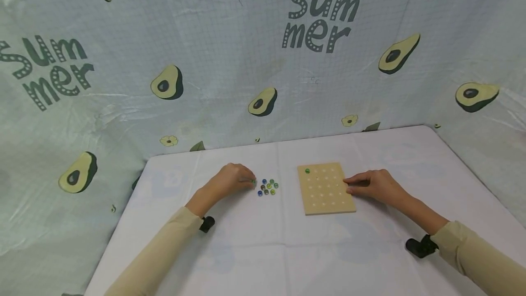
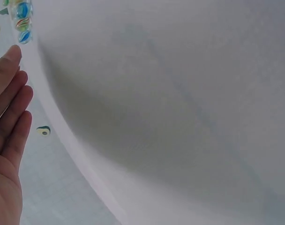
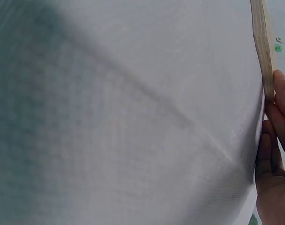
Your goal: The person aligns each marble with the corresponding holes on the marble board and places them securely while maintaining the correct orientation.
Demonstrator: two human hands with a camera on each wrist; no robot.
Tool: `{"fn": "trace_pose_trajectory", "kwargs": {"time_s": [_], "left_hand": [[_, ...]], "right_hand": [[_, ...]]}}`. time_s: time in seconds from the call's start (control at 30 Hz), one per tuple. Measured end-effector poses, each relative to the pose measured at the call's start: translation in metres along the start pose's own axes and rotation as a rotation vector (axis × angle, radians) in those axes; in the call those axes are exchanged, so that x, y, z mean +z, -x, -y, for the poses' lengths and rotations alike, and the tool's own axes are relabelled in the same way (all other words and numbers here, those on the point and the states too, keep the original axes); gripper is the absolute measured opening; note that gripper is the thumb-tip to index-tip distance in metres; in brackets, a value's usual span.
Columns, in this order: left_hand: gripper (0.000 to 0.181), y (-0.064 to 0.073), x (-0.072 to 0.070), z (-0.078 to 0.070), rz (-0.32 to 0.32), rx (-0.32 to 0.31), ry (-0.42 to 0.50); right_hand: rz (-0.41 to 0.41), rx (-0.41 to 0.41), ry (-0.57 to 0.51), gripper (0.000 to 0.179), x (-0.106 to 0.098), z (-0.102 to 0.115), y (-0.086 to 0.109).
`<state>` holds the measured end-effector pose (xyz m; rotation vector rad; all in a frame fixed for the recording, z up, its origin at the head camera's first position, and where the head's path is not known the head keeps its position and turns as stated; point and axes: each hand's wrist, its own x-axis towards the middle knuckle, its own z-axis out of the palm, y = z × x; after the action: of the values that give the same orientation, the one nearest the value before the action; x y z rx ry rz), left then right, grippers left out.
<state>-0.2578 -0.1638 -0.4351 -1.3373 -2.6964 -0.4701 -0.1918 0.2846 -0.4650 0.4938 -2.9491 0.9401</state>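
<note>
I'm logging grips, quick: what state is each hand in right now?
Left hand: at a small round green glass marble; whether gripped cannot be told.
Right hand: closed, holding the edge of the flat tan wooden board.

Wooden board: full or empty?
Nearly empty: the board holds one green marble at its far-left corner, and no other marble shows on it.
</note>
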Motion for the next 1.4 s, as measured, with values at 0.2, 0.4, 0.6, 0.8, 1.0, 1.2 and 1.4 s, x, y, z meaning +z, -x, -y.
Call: {"fn": "trace_pose_trajectory", "kwargs": {"time_s": [0.2, 0.4, 0.6, 0.8, 1.0, 1.2, 1.4], "left_hand": [[0.020, -0.004, -0.006, -0.002, -0.028, -0.062, 0.026], [0.021, -0.012, -0.009, -0.007, -0.051, -0.101, 0.066], [0.024, -0.023, -0.013, -0.016, -0.114, -0.061, 0.079], [0.025, -0.033, -0.013, -0.023, -0.141, -0.020, 0.103], [0.026, -0.038, -0.015, -0.029, -0.173, -0.004, 0.113], [0.025, -0.039, -0.015, -0.033, -0.205, -0.010, 0.142], [0.025, -0.041, -0.016, -0.038, -0.217, -0.003, 0.160]], "right_hand": [[-0.006, -0.015, 0.005, 0.032, -0.001, 0.000, -0.001], [0.000, -0.010, 0.007, 0.032, -0.001, 0.001, -0.001], [-0.001, -0.006, 0.013, 0.031, -0.002, 0.001, -0.001], [-0.017, -0.008, 0.005, 0.031, 0.000, 0.001, -0.001], [-0.015, -0.014, -0.014, 0.033, 0.003, -0.002, -0.001], [0.024, -0.015, -0.055, 0.039, 0.003, -0.007, -0.001], [0.025, 0.008, -0.092, 0.046, 0.005, -0.007, -0.001]]}}
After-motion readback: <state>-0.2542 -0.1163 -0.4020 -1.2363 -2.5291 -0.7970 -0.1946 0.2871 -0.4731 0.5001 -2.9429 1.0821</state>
